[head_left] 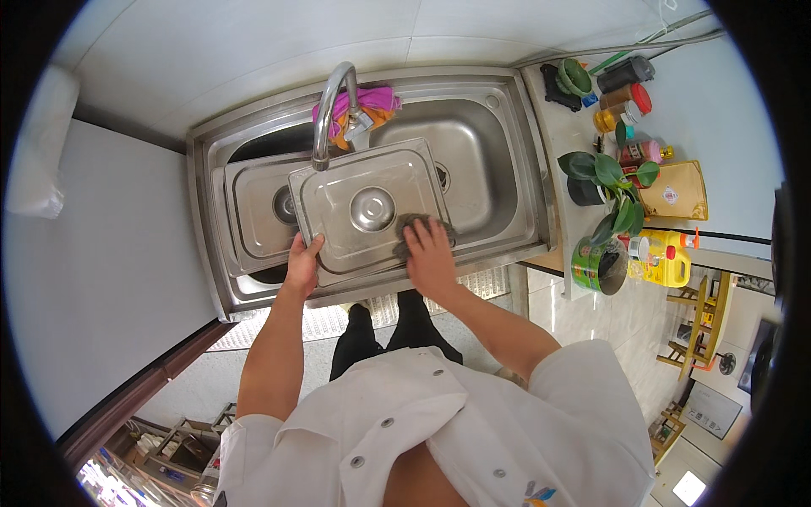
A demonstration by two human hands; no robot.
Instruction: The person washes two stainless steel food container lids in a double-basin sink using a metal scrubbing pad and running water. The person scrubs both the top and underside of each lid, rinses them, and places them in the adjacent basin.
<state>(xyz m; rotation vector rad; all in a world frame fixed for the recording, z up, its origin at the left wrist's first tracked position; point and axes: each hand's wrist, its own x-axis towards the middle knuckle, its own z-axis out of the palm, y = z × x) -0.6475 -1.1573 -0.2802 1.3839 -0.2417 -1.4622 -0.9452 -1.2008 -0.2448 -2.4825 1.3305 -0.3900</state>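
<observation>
A rectangular stainless steel pan lid (pixel 336 222) with a round recess in its middle lies tilted across the double sink (pixel 488 158). My left hand (pixel 303 263) grips its near left edge, thumb on top. Under my right hand (pixel 431 256) a grey scouring pad (pixel 405 231) is pressed on the lid's near right corner. Beneath the lid, on the left, rests another steel lid (pixel 256 215), partly hidden. A curved chrome faucet (pixel 329 114) reaches over the far edge of the top lid; I see no water stream from it.
Purple and orange cloths (pixel 377 98) lie behind the faucet. On the right, a ledge (pixel 545 146) holds a potted plant (pixel 611 171), several jars, a green can (pixel 586 263) and a yellow jug (pixel 671 266). A grey panel (pixel 120 253) stands close on the left.
</observation>
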